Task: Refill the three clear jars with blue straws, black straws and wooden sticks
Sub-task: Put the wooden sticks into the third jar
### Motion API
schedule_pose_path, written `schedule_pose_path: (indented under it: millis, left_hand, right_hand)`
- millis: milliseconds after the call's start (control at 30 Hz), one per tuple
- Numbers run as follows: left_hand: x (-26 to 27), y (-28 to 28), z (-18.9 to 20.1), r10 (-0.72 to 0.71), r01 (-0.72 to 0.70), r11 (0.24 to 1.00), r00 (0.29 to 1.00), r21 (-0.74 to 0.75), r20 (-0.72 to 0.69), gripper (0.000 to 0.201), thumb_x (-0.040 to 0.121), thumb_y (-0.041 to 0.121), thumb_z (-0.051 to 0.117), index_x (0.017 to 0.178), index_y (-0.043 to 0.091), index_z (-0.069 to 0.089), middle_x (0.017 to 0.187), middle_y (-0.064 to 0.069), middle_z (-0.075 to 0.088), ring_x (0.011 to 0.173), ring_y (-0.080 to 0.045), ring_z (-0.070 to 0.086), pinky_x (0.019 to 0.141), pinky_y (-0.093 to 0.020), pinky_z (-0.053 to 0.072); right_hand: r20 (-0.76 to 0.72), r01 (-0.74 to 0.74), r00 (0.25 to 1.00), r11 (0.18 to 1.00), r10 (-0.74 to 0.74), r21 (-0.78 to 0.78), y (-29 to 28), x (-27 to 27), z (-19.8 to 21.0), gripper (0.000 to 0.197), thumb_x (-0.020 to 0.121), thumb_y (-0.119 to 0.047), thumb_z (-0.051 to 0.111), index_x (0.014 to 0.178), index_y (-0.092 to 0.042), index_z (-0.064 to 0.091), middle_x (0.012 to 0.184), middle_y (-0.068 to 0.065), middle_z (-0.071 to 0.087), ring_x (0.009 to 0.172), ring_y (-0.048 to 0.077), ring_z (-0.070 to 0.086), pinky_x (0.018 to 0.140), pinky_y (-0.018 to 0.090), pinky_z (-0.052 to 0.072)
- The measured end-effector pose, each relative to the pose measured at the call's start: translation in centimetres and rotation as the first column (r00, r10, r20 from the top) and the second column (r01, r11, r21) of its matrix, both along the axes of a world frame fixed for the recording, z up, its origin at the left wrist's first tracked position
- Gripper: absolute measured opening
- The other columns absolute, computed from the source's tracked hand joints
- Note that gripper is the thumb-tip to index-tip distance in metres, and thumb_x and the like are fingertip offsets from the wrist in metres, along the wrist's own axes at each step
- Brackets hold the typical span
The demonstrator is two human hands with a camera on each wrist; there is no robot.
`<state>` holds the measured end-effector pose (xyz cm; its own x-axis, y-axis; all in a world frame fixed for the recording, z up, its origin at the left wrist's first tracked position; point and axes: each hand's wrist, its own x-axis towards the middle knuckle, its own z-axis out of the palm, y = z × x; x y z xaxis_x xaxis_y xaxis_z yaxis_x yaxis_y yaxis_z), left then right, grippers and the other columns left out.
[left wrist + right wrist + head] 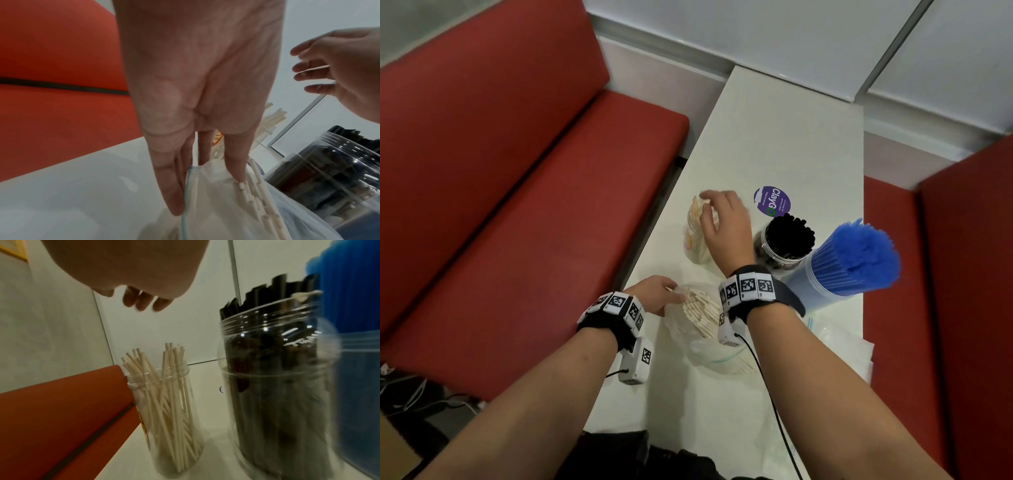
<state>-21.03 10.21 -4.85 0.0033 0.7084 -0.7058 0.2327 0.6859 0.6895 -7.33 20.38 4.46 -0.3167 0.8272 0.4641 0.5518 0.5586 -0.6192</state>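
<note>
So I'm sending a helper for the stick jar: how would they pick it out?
On the white table stand three clear jars. The stick jar is nearest the red bench, under the right hand. It is the narrowest one, loosely filled with pale wooden sticks, not black or blue straws.

White table [784, 137] carries three jars beyond the hands, a plastic bag [709, 353] (sticks inside) under them, a purple sticker [772, 201].
</note>
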Motion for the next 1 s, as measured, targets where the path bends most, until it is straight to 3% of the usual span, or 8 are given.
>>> schedule_pose_path:
  millis: [200,333,500,633,700,867,933,1000]
  left_hand:
    - [0.6,-0.2,0.5,-0.112,0.113,0.994,0.984,-0.001,-0.142,0.003,0.083,0.002,0.072,0.082,0.003,0.075,0.080,-0.015,0.069,0.078,-0.027,0.067,0.090,-0.047,0.059]
    - [1.5,0.3,1.6,0.049,-0.049,0.999,0.998,0.000,-0.042,0.008,0.085,-0.007,0.061,0.083,-0.001,0.066,0.081,-0.015,0.062,0.079,-0.027,0.062,0.079,-0.038,0.059]
    - [3.6,0.5,2.9,0.534,-0.488,0.845,0.787,-0.218,0.309,0.023,0.094,-0.010,0.035,0.082,-0.005,0.055,0.078,-0.020,0.055,0.068,-0.031,0.056,0.064,-0.038,0.050]
    - [4.4,0.4,3.8,0.569,-0.492,0.822,0.731,-0.287,0.377,0.029,0.095,0.003,0.032,0.074,0.003,0.051,0.066,-0.015,0.056,0.064,-0.029,0.054,0.067,-0.035,0.046]
    - [4.5,0.3,3.9,0.554,-0.482,0.832,0.749,-0.274,0.363,0.032,0.095,0.008,0.034,0.066,0.008,0.048,0.045,-0.007,0.052,0.045,-0.023,0.055,0.057,-0.031,0.044]
    - [4.6,0.0,3.8,0.541,-0.483,0.841,0.762,-0.245,0.354,0.054,0.099,0.016,0.040,0.046,0.015,0.049,0.033,0.002,0.038,0.026,-0.015,0.041,0.036,-0.015,0.038]
    - [4.6,-0.1,3.8,0.529,-0.467,0.848,0.776,-0.252,0.344,0.043,0.100,0.020,0.043,0.058,0.015,0.047,0.040,0.001,0.041,0.034,-0.015,0.044,0.043,-0.020,0.041]
    - [4.8,-0.2,4.0,0.497,-0.426,0.867,0.782,-0.260,0.375,0.034,0.101,0.026,0.049,0.073,0.010,0.058,0.062,-0.007,0.058,0.057,-0.022,0.058,0.061,-0.030,0.049]
  right_hand:
    - [0.143,-0.095,0.964,0.792,0.224,-0.603,-4.5,4.2,-2.8,0.021,0.088,-0.014,0.051,0.086,-0.029,0.065,0.075,0.003,0.068,0.072,0.025,0.065,0.075,0.045,0.056]
    - [0.132,-0.050,0.977,0.787,0.166,-0.615,-6.8,6.9,-4.7,0.018,0.085,-0.023,0.052,0.093,-0.031,0.066,0.076,-0.003,0.067,0.071,0.010,0.059,0.071,0.035,0.052]
    - [0.184,-0.067,0.953,0.756,0.243,-0.651,-8.1,8.7,-5.7,0.043,0.079,-0.029,0.063,0.122,-0.022,0.060,0.113,-0.004,0.062,0.100,0.012,0.057,0.089,0.031,0.048]
    - [0.409,0.003,0.857,0.790,0.314,-0.613,-8.7,9.2,-6.1,0.070,0.080,-0.031,0.071,0.145,-0.028,0.046,0.144,-0.002,0.050,0.131,0.021,0.043,0.109,0.042,0.033]
    - [0.470,0.034,0.831,0.816,0.297,-0.577,-9.3,9.4,-6.4,0.075,0.082,-0.034,0.070,0.150,-0.031,0.038,0.150,-0.005,0.041,0.137,0.021,0.034,0.109,0.042,0.025]
    - [0.357,0.018,0.919,0.888,0.167,-0.460,-10.6,9.9,-6.6,0.040,0.086,-0.027,0.069,0.122,-0.030,0.052,0.109,-0.005,0.056,0.103,0.018,0.051,0.086,0.034,0.038]
    - [0.353,0.031,0.920,0.863,0.173,-0.504,-10.6,10.0,-6.4,0.020,0.087,-0.027,0.067,0.102,-0.027,0.054,0.082,-0.008,0.056,0.079,0.017,0.055,0.069,0.033,0.041]
    - [0.388,0.073,0.907,0.848,0.162,-0.525,-10.5,10.1,-6.3,0.021,0.087,-0.034,0.070,0.101,-0.025,0.056,0.081,-0.009,0.058,0.078,0.016,0.056,0.066,0.032,0.042]
